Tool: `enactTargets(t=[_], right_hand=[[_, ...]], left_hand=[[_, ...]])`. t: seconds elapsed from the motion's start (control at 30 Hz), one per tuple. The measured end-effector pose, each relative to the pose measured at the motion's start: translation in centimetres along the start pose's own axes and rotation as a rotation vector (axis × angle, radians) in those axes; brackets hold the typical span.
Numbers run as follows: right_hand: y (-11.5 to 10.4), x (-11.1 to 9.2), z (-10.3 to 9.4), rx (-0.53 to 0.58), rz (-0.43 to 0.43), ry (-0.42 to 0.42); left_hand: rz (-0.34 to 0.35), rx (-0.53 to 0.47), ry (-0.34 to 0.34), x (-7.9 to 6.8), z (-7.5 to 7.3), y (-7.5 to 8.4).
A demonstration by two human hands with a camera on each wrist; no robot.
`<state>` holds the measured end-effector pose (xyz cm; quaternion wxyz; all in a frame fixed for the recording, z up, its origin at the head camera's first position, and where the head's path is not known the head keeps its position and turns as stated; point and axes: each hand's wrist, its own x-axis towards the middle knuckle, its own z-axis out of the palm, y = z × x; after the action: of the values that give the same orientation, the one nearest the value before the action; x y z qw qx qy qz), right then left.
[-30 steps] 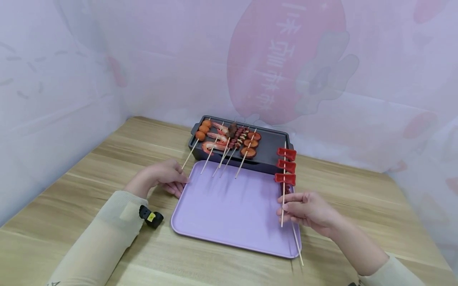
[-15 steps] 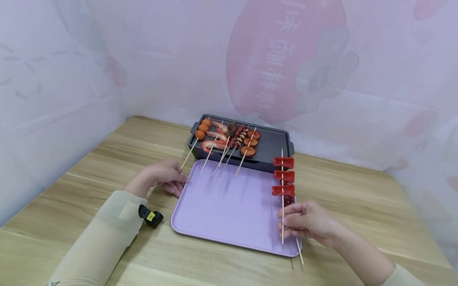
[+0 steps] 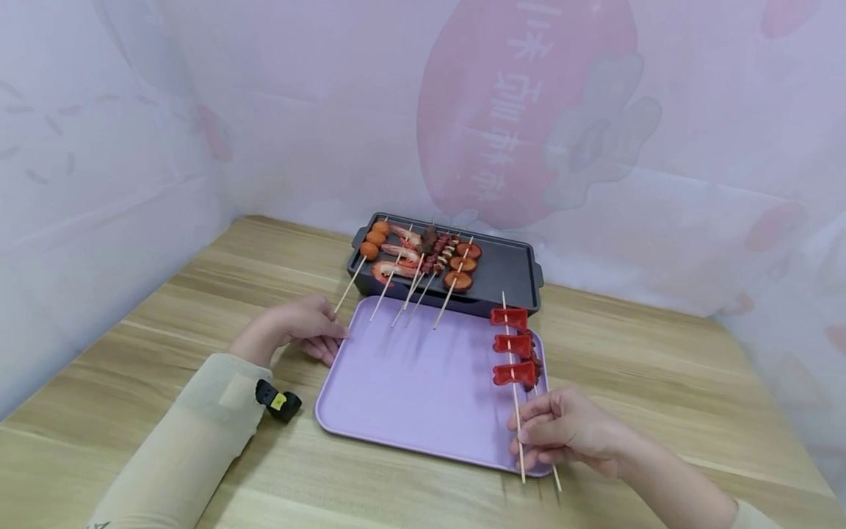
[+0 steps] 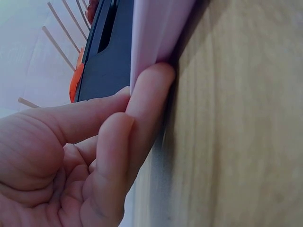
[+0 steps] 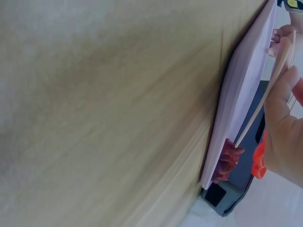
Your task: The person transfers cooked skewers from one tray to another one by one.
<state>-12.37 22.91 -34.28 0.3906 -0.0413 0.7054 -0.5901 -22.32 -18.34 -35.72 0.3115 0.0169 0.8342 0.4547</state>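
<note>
My left hand [image 3: 307, 325] pinches the left rim of the lilac tray [image 3: 410, 397] between thumb and fingers; the left wrist view shows the tray edge [image 4: 154, 35] between them. My right hand [image 3: 562, 435] holds the lower stick of a skewer with three red pepper pieces [image 3: 512, 344], above the tray's right side. Partly behind it, a dark red meat skewer [image 3: 534, 371] lies along the tray's right edge, its stick jutting past the front rim. The right wrist view shows this meat [image 5: 228, 161] on the tray.
Behind the tray stands a black grill [image 3: 505, 273]. It bears skewers of orange balls [image 3: 377, 239], shrimp [image 3: 399, 257], meat [image 3: 432, 250] and mushroom slices [image 3: 460, 268], with sticks reaching over the tray's back edge. Its right part is bare. A printed cloth [image 3: 317, 110] hangs behind the wooden table [image 3: 661, 367].
My right hand has brought the red pepper skewer toward me and lower, from the grill's right corner to above the tray's right side. My left hand has stayed at the rim.
</note>
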Motion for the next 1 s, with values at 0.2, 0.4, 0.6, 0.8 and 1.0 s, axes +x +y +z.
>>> enactTargets(t=[0.2, 0.4, 0.6, 0.8, 1.0], right_hand=[[0.1, -0.5, 0.3, -0.011, 0.019, -0.023], [0.0, -0.9, 0.5, -0.018, 0.032, -0.039], [0.1, -1.3, 0.6, -0.021, 0.045, -0.044], [0.3, -1.3, 0.7, -0.027, 0.037, -0.082], [0.4, -1.0, 0.7, -0.012, 0.033, -0.091]], left_hand=[[0.001, -0.009, -0.002, 0.0, 0.0, 0.0], [0.007, -0.002, 0.000, 0.0, 0.0, 0.1], [0.004, 0.000, -0.003, 0.1, 0.0, 0.1], [-0.006, -0.006, -0.005, 0.1, -0.1, 0.0], [-0.004, -0.006, -0.009, 0.2, 0.0, -0.1]])
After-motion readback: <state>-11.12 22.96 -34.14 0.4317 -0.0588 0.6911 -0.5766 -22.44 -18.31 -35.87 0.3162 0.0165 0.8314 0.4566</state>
